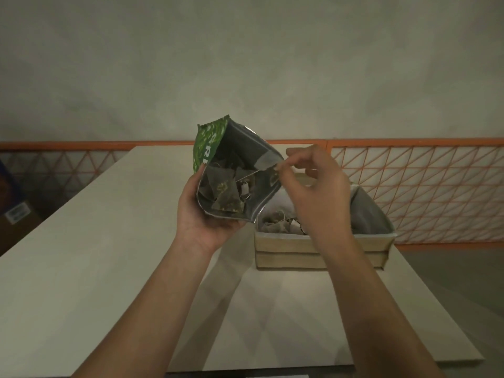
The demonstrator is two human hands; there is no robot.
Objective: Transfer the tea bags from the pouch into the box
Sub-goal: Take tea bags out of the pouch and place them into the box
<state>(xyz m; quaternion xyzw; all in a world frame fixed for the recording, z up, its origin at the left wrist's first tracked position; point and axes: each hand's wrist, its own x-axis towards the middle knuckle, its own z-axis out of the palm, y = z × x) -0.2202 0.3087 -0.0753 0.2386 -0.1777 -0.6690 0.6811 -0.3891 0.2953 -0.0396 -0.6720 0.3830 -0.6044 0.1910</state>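
My left hand [203, 214] grips an open green pouch [210, 140] from below, mouth tilted toward me, above the table. Several pyramid tea bags [223, 189] lie inside against its silver lining. My right hand [313, 186] is at the pouch's right rim, thumb and forefinger pinching a thin string that runs down to a tea bag in the pouch. To the right, behind my right hand, stands a wooden box [319, 249] with a grey cloth lining; several tea bags [283, 225] lie in it.
A long white table [95, 255] runs away from me, the box on its right side. An orange wire-mesh railing [422, 186] runs behind it. A dark carton [13, 211] stands on the floor at far left.
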